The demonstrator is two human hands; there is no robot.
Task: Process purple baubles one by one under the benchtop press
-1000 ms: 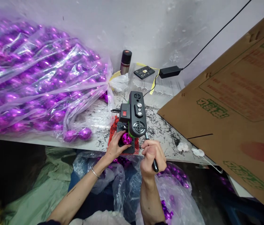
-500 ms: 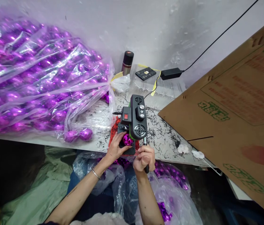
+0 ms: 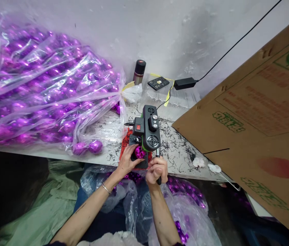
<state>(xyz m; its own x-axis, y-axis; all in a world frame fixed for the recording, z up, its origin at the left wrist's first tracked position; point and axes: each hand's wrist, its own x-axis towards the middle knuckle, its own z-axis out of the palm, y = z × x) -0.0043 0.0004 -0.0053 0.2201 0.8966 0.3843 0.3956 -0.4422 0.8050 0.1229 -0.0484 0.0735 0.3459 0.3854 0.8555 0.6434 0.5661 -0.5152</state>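
A shiny purple faceted ball [image 3: 139,152] sits at the front of a small black bench drill press [image 3: 151,128]. My left hand [image 3: 127,159] is closed around the ball's left and near side, thumb and fingers on it. My right hand [image 3: 157,170] wraps round the black-tipped lever handle [image 3: 158,152] on the machine's right side. The machine stands on a red mat [image 3: 124,145], and its head hides the far part of the ball and whatever tool touches it. A red switch [image 3: 138,127] shows on its left box.
A large clear bag [image 3: 44,89] of purple balls fills the left side of the table. Black shavings [image 3: 171,147] litter the tabletop. A cardboard box [image 3: 257,130] leans in from the right. Behind are a bottle [image 3: 139,71], a dark phone-like slab [image 3: 158,83] and a power adapter [image 3: 185,83].
The view has shifted slightly. My right hand and the lever handle have moved a little to the left; my left hand stays on the ball.
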